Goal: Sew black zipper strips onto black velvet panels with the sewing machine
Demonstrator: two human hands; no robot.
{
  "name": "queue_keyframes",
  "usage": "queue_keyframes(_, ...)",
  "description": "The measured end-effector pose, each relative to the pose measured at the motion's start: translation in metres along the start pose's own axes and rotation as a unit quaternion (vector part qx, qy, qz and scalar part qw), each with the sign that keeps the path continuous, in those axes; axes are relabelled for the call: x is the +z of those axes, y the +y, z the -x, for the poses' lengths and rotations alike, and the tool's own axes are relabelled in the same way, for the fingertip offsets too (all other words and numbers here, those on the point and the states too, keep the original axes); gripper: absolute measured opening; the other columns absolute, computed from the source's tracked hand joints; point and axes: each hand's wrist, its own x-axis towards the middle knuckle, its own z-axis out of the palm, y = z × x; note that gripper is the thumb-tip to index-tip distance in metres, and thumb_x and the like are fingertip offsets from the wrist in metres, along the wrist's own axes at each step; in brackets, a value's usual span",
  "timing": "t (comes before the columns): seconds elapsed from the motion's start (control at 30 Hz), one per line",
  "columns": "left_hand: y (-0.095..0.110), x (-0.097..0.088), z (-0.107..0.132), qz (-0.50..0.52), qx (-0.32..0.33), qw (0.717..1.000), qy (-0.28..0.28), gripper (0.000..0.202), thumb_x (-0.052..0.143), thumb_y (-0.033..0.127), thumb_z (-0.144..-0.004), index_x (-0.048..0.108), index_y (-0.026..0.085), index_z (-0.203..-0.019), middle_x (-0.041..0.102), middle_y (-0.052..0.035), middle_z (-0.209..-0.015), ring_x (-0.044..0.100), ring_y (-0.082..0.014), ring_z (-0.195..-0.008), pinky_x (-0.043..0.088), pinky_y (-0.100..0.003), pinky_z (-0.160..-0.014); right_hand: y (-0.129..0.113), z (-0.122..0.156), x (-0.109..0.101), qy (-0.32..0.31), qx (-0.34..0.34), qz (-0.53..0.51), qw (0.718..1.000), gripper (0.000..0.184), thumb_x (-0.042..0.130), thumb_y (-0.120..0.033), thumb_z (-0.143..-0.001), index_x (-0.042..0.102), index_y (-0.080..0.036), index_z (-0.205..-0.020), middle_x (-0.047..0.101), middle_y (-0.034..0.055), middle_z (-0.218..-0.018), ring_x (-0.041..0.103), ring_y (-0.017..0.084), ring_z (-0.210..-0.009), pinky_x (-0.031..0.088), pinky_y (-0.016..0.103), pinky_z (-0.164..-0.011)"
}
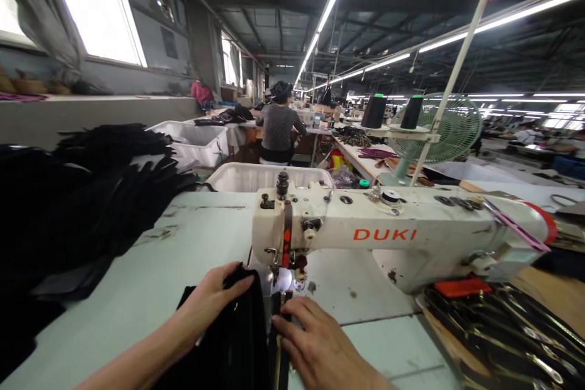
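Black soft fabric [237,347] lies lengthwise toward the head of the white sewing machine [411,234] — the left hand [210,301] grips its far edge, the right hand [320,344], nearer that head, presses it flat, fingers open.

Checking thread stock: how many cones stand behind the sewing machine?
2: left cone and right cone side by side on the stand, beside the green fan; others may be hidden.

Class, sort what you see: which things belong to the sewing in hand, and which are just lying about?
In use: left hand, right hand, black fabric, sewing machine.
Lying about: fabric pile, white bin, green fan, loose zippers.
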Motion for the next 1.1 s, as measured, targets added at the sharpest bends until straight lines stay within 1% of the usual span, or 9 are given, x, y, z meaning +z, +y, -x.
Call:
queue_keyframes(0.07,0.004,0.007,0.003,-0.008,0.004,1.000,0.029,0.034,0.051,0.042,-0.090,0.065,0.018,-0.110,0.071,-0.0082,-0.105,0.066,-0.0301,-0.100,0.053,-0.043,-0.090,-0.001,-0.001,-0.002,-0.003,-0.003,-0.006,1.000,0.022,0.049,-0.016,-0.096,0.062,-0.016,-0.114,0.062,0.0079,-0.114,0.054,0.020,-0.111,0.044,0.030,-0.105)
queue_keyframes(0.13,0.006,0.017,0.011,-0.031,0.012,0.997,0.074,0.044,0.059,0.040,-0.083,0.060,0.019,-0.122,0.061,-0.0125,-0.129,0.050,-0.0360,-0.126,0.037,-0.054,-0.109,-0.002,-0.003,-0.004,-0.005,-0.004,-0.002,1.000,0.017,0.051,-0.014,-0.094,0.064,-0.016,-0.106,0.062,0.0076,-0.113,0.055,0.020,-0.111,0.042,0.030,-0.107)
queue_keyframes(0.2,0.007,0.028,0.026,-0.061,0.032,0.993,0.101,0.051,0.057,0.038,-0.087,0.051,0.024,-0.136,0.047,-0.0100,-0.146,0.038,-0.0345,-0.138,0.027,-0.056,-0.115,-0.003,-0.003,-0.005,-0.011,-0.003,0.009,1.000,0.015,0.053,-0.014,-0.093,0.064,-0.017,-0.103,0.063,0.0070,-0.111,0.055,0.019,-0.111,0.043,0.030,-0.106)
queue_keyframes(0.33,0.011,0.041,0.056,-0.173,0.141,0.970,0.092,0.060,0.051,0.036,-0.097,0.027,0.033,-0.152,0.040,-0.0069,-0.154,0.046,-0.0280,-0.134,0.044,-0.043,-0.106,-0.003,-0.001,-0.003,0.009,-0.018,0.037,0.999,0.014,0.053,-0.016,-0.094,0.063,-0.017,-0.102,0.065,0.0075,-0.113,0.056,0.019,-0.113,0.041,0.029,-0.109)
queue_keyframes(0.43,0.015,0.039,0.062,-0.277,0.221,0.933,0.066,0.078,0.057,0.040,-0.095,0.011,0.030,-0.157,0.040,-0.0114,-0.153,0.045,-0.0318,-0.134,0.039,-0.050,-0.107,0.000,0.003,0.003,0.049,-0.030,0.062,0.996,0.018,0.050,-0.022,-0.097,0.063,-0.018,-0.109,0.067,0.0072,-0.115,0.058,0.019,-0.113,0.040,0.030,-0.110)
queue_keyframes(0.5,0.017,0.034,0.061,-0.314,0.245,0.916,0.049,0.083,0.058,0.039,-0.094,0.006,0.026,-0.158,0.041,-0.0128,-0.152,0.046,-0.0312,-0.133,0.037,-0.051,-0.107,0.001,0.006,0.006,0.069,-0.037,0.073,0.994,0.022,0.049,-0.026,-0.099,0.062,-0.018,-0.115,0.068,0.0065,-0.115,0.059,0.019,-0.113,0.040,0.029,-0.110)
queue_keyframes(0.63,0.018,0.028,0.058,-0.325,0.275,0.904,0.032,0.085,0.057,0.031,-0.092,0.004,0.023,-0.158,0.041,-0.0109,-0.151,0.046,-0.0288,-0.133,0.034,-0.051,-0.108,0.003,0.006,0.007,0.090,-0.045,0.085,0.991,0.024,0.048,-0.027,-0.100,0.061,-0.019,-0.118,0.069,0.0048,-0.115,0.059,0.017,-0.115,0.039,0.026,-0.110)
queue_keyframes(0.87,0.020,0.029,0.058,-0.305,0.277,0.911,0.014,0.091,0.058,0.024,-0.087,0.002,0.026,-0.158,0.042,-0.0063,-0.150,0.047,-0.0264,-0.133,0.031,-0.049,-0.112,0.002,0.002,0.005,0.094,-0.067,0.084,0.990,0.024,0.045,-0.026,-0.101,0.063,-0.018,-0.115,0.070,0.0053,-0.115,0.061,0.016,-0.113,0.037,0.024,-0.111)
queue_keyframes(1.1,0.024,0.027,0.057,-0.266,0.258,0.929,0.010,0.091,0.060,0.022,-0.083,0.009,0.028,-0.158,0.043,-0.0064,-0.150,0.050,-0.0302,-0.131,0.033,-0.052,-0.113,0.006,0.003,0.003,0.019,-0.057,0.073,0.996,0.026,0.049,-0.026,-0.099,0.060,-0.019,-0.122,0.066,0.0046,-0.124,0.057,0.016,-0.120,0.034,0.026,-0.114)
